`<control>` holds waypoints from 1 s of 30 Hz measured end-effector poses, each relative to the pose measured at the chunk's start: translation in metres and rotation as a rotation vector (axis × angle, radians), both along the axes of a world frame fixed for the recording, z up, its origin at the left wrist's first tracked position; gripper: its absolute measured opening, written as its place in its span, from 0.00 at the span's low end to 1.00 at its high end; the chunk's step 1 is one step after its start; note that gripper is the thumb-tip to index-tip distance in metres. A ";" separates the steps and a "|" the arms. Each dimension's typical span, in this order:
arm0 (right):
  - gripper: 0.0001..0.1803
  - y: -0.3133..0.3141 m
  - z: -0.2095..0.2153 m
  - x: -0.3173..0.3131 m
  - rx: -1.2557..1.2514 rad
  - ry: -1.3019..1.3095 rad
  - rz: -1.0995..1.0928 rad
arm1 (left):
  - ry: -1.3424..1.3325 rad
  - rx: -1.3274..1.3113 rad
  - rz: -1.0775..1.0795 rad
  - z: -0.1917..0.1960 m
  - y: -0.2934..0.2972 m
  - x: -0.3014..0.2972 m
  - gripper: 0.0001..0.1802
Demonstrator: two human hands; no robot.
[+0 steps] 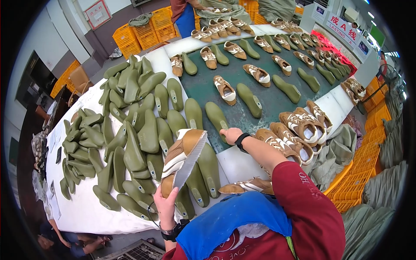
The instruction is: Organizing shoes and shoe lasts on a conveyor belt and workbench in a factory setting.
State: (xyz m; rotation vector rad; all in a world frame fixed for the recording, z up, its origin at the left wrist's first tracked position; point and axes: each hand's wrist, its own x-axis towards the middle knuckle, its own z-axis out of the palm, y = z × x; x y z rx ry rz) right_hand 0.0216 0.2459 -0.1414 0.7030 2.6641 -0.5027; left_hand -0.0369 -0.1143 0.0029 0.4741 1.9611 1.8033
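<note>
My left hand [166, 205] grips a brown and white shoe upper [178, 157] by its heel end, holding it tilted above the green shoe lasts. The upper's pale underside edge faces right. My right hand [231, 135] reaches across to the belt's near edge, its fingers closed on the near end of a green shoe last [215, 116]. Several more lasts [208, 169] lie beside and under the held upper. Close to my body, another brown upper [247, 186] lies on its side on the white tabletop.
A large pile of green lasts [138, 138] covers the white table [80, 212] at left. Shoe uppers and lasts stand in rows on the dark green belt [203, 84]. A cluster of uppers [299, 130] sits by my right arm. Orange crates [346, 186] border the right side.
</note>
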 end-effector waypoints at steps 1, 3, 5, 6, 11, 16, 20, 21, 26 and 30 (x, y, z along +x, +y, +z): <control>0.20 0.002 0.003 0.001 0.003 0.002 0.002 | -0.008 0.015 -0.017 0.000 0.001 0.001 0.19; 0.22 0.008 0.015 0.005 -0.028 -0.031 0.006 | 0.002 0.011 -0.040 0.003 0.005 0.002 0.20; 0.23 0.008 0.033 0.009 -0.016 -0.057 -0.001 | 0.071 -0.108 -0.085 0.006 0.009 0.002 0.22; 0.22 0.009 0.043 0.013 -0.042 0.064 0.034 | 0.080 -0.101 -0.103 0.006 0.012 0.002 0.22; 0.18 -0.020 0.128 0.037 -0.988 0.380 0.042 | 0.512 -0.352 -0.293 0.007 0.017 0.007 0.23; 0.19 -0.048 0.166 0.091 -1.206 0.329 0.110 | 0.277 -0.192 -0.180 0.011 0.015 0.002 0.23; 0.16 -0.066 0.187 0.123 -1.194 0.390 0.218 | 0.281 -0.170 -0.256 0.008 0.025 0.001 0.25; 0.16 -0.067 0.186 0.124 -1.150 0.429 0.200 | 0.280 -0.160 -0.267 0.006 0.029 0.003 0.25; 0.20 -0.076 0.181 0.134 -0.533 0.833 0.079 | 0.667 -0.528 -0.341 -0.032 0.014 -0.009 0.32; 0.16 -0.094 0.138 0.117 -0.293 0.682 0.078 | 0.673 -0.745 -0.406 -0.064 -0.007 0.004 0.26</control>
